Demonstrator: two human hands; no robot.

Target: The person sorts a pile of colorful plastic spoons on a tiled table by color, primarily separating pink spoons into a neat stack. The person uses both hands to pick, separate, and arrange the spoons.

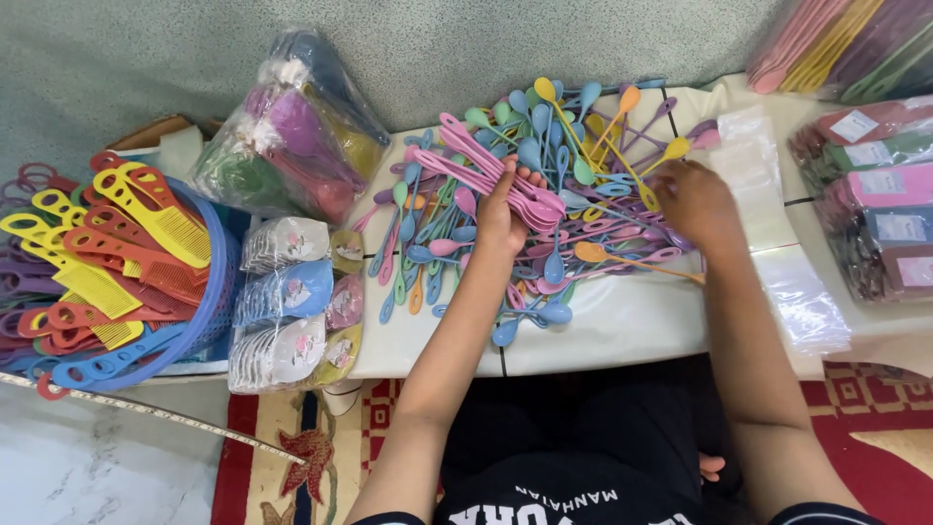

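A heap of plastic spoons (573,146) in blue, pink, green, orange, yellow and purple lies on a white table (622,326). My left hand (502,216) grips a bunch of pink spoons (481,170), their handles fanning up to the left. My right hand (692,199) rests palm down on the right side of the heap, fingers among the spoons; I cannot see anything held in it.
A blue basket (199,326) of red and yellow combs (126,243) stands at left. Beside it lie stacked packs (292,292) and a clear bag of coloured items (292,146). Empty clear bags (777,233) and wrapped packs (880,209) sit at right.
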